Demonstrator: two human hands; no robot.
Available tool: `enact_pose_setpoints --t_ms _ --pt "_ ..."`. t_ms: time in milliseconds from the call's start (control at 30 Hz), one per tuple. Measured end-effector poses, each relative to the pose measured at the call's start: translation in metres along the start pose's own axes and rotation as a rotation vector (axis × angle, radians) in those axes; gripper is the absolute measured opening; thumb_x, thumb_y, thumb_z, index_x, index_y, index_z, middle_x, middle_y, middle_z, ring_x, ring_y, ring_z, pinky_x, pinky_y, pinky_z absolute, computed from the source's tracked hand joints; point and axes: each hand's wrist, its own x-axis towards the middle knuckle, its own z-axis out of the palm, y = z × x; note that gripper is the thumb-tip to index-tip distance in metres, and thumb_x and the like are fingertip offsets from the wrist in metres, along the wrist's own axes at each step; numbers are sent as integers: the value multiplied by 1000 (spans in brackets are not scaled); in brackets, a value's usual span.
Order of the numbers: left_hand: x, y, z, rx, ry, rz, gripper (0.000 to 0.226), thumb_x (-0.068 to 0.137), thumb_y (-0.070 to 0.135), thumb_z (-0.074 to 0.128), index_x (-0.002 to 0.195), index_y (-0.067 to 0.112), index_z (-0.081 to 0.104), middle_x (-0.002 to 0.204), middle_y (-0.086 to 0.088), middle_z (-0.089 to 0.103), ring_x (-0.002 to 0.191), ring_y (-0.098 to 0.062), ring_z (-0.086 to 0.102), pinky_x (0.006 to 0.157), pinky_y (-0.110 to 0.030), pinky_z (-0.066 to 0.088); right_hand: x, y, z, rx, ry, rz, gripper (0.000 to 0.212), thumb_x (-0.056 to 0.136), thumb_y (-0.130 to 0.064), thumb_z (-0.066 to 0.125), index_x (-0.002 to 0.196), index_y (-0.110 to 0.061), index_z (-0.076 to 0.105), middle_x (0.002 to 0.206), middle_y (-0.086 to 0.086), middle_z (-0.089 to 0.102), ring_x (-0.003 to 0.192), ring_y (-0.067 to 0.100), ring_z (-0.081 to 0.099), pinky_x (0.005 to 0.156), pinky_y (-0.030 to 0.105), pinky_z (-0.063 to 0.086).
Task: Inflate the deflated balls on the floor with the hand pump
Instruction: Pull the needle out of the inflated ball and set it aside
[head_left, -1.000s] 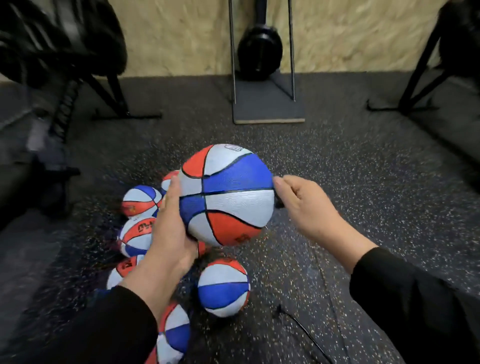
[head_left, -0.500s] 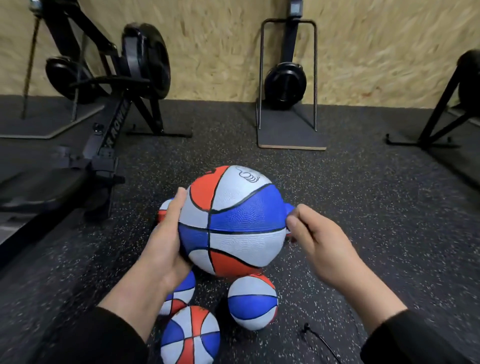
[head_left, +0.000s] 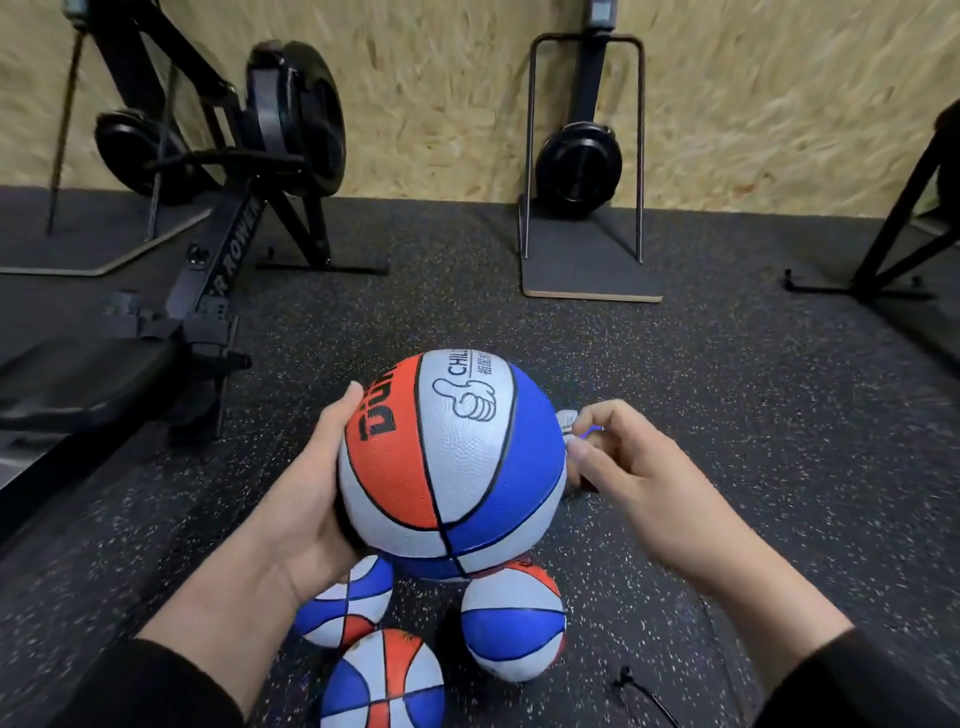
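A red, white and blue ball (head_left: 452, 462), round and full, is raised above the floor. My left hand (head_left: 311, 493) cups its left side with curled fingers. My right hand (head_left: 634, 473) is at the ball's right edge, thumb and fingers pinching a small whitish piece (head_left: 567, 420) that touches the ball; what the piece is stays unclear. Three smaller balls of the same colours lie on the floor below: one (head_left: 345, 603) under my left wrist, one (head_left: 384, 680) at the bottom, one (head_left: 511, 623) to the right. No pump body shows.
A thin black cord (head_left: 644, 693) runs along the speckled rubber floor at the lower right. A rowing machine (head_left: 208, 260) stands at the left, an upright stand with a black wheel (head_left: 579, 166) at the back, and black frame legs (head_left: 883, 249) at the right.
The view has tilted up and moved closer. The ball has turned in my left hand, its printed side now facing up. My right hand's fingers have shifted onto the small piece at the ball's right edge.
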Motion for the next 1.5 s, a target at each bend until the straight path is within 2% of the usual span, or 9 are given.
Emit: enact_pose_setpoints --t_ms 167,300,567,700,800,967,1267,1367,1500 --pt "6 -4 -4 -4 21 -59 79 84 73 63 145 24 58 135 -13 70 124 -37 66 115 -58 42 1 6 -22 -219 -210 -24 14 103 -37 49 90 -33 50 81 -3 69 78 21 61 79 45 50" --pt "5 -8 2 87 -37 0 70 85 71 56 127 19 75 128 -14 73 121 -35 68 115 -53 42 -3 11 -28 -350 -195 -82 28 104 -44 42 80 -30 45 74 1 54 72 25 54 71 46 49" --pt "13 -14 7 167 -99 519 98 61 64 90 142 18 59 135 -13 69 119 -28 70 89 -37 61 -2 18 -3 18 89 105 53 106 -48 40 71 -8 46 60 6 53 59 23 50 66 42 44" --pt "15 -19 12 12 50 301 95 42 75 92 116 18 78 120 -12 76 112 -28 73 89 -44 59 -3 19 -12 -95 19 12 20 105 -41 45 90 -30 52 79 -3 69 82 23 66 80 42 52" --pt "13 -17 12 -25 81 205 76 66 73 73 115 15 79 123 -13 75 118 -31 70 106 -50 49 -3 23 -22 -237 -101 -16 10 102 -43 47 97 -34 48 86 -3 70 84 22 64 81 41 51" --pt "6 -12 18 33 -27 46 82 82 82 36 107 20 84 119 -12 77 111 -30 74 103 -46 48 -5 19 -29 -293 -149 -53 19 104 -39 44 90 -28 51 82 -2 65 72 15 55 70 34 47" --pt "17 -10 -3 220 -231 338 119 56 64 95 155 24 42 147 -7 61 134 -24 60 104 -39 55 2 29 -4 238 74 92 46 105 -33 44 82 5 55 71 7 45 68 16 41 69 35 46" --pt "13 -10 0 289 -338 198 99 71 80 74 156 40 40 153 4 56 141 -22 54 112 -59 44 5 36 -7 67 136 111 53 100 -47 45 84 3 53 72 2 50 69 15 44 70 47 50" --pt "14 -21 15 187 -91 -101 80 75 80 49 137 32 65 128 -3 74 117 -25 72 104 -56 51 0 35 -8 -244 138 26 40 104 -41 47 75 -12 48 68 10 53 63 17 45 68 47 48"
